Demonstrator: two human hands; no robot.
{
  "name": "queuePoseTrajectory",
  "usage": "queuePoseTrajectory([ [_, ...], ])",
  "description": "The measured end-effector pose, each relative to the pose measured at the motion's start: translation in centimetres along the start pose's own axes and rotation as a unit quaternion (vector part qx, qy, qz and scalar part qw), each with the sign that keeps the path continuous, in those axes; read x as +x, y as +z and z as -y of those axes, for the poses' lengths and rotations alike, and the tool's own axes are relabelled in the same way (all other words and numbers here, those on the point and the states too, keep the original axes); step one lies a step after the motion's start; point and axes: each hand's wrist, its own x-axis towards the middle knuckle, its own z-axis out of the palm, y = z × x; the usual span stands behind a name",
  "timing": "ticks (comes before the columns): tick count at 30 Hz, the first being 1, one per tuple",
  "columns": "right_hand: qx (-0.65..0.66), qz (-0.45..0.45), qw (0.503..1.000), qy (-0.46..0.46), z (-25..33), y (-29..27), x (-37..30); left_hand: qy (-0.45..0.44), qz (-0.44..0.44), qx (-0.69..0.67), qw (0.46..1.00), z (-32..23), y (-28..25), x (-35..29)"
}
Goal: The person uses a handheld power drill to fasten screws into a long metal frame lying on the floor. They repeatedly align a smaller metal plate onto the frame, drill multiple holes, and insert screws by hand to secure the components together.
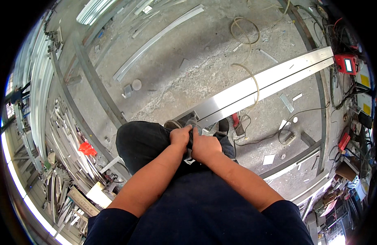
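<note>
Close together at the near end of two long, shiny metal bars [225, 96], both my hands are closed around a grey and dark hand-held tool [191, 122]. My left hand [181, 136] grips it from the left. On its right side is my right hand [205, 148], with a finger stretched forward along it. Most of the tool is hidden by my hands, so its exact kind does not show. The rounded front of the tool is over the open end of the bars, and I cannot tell whether it touches them. My dark-trousered knee [141, 141] is beside my left hand.
A red tool [236, 120] with a cable lies right of my feet. Steel frame beams [96, 81] cross the floor. A thin hose [257, 81] hangs across the bars. Scrap strips [66, 143] pile up at left; a red machine [346, 64] stands at far right.
</note>
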Motion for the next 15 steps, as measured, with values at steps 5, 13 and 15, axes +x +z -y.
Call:
queuePoseTrajectory([
  [5, -0.006, 0.008, 1.0, -0.005, 0.5, -0.2, -0.2, 0.111, 0.009, 0.039, 0.993, 4.5, -0.8, 4.5],
  [13, -0.004, 0.004, 1.0, -0.003, 0.1, -0.3, 0.0, 0.062, -0.004, 0.057, 0.996, 1.9, -0.2, 2.2],
  [15, -0.009, 0.004, 1.0, -0.011, 0.5, -0.4, -0.2, 0.083, 0.004, 0.027, 0.996, 2.9, -0.7, 3.1],
])
